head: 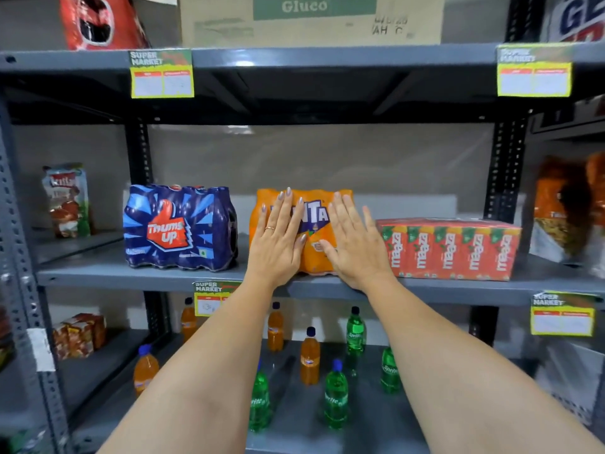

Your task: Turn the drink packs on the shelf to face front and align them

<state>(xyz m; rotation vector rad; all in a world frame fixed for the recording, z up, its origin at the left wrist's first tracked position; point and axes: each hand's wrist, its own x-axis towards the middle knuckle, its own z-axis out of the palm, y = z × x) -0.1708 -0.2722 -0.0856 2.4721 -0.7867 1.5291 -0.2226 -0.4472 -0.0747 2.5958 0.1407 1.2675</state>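
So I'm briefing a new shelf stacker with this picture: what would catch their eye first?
Two flat hands, left hand and right hand, press on the front of the orange Fanta pack in the middle of the grey shelf. The blue Thums Up pack sits to its left, the red Maaza carton pack to its right.

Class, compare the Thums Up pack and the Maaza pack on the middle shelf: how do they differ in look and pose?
The Thums Up pack is blue, shrink-wrapped bottles standing tall; the Maaza pack is red, a low, flat block of cartons. Thums Up's logo reads upright; Maaza's names run sideways. Both sit untouched on the same shelf, either side of the Fanta pack.
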